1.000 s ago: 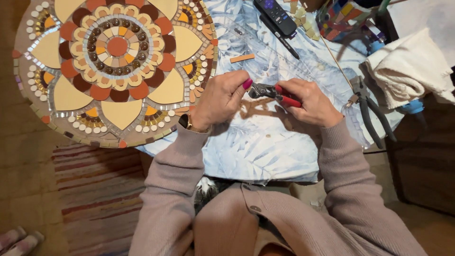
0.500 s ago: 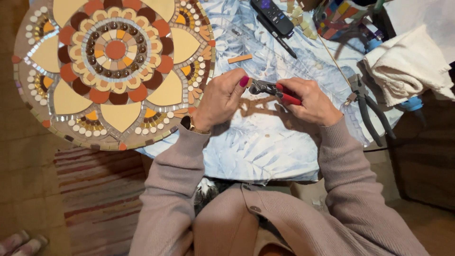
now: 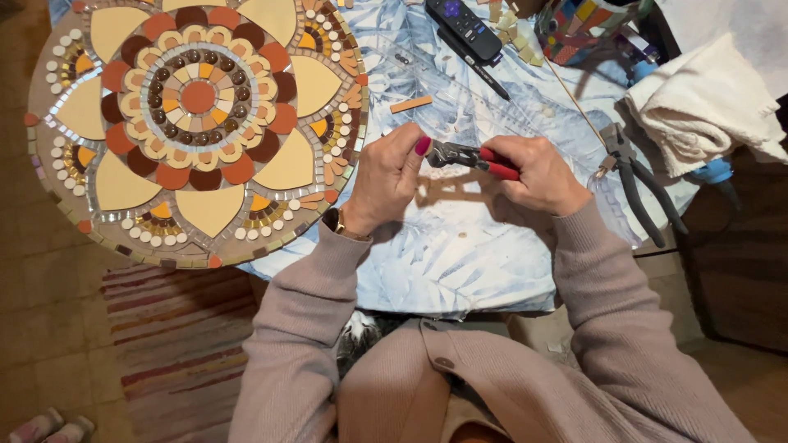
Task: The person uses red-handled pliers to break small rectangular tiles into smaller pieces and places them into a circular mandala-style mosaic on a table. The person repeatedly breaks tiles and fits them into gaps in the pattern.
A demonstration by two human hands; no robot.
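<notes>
My right hand (image 3: pixel 538 174) grips the red handles of a pair of tile nippers (image 3: pixel 469 157), held level over the pale leaf-print cloth (image 3: pixel 460 262). My left hand (image 3: pixel 390 174) pinches something at the nippers' metal jaws; the piece itself is hidden by my fingers. A round mosaic panel (image 3: pixel 193 123) with a flower pattern in orange, brown and cream tiles lies just left of my left hand.
A loose orange tile strip (image 3: pixel 410 104) lies above my hands. A black remote (image 3: pixel 464 29) and a pen sit at the top. Grey-handled pliers (image 3: pixel 636 180) and a folded white towel (image 3: pixel 702 102) lie at right. A striped rug (image 3: pixel 176 344) covers the floor below.
Both hands with the nippers stay in nearly the same place; the view has shifted slightly.
</notes>
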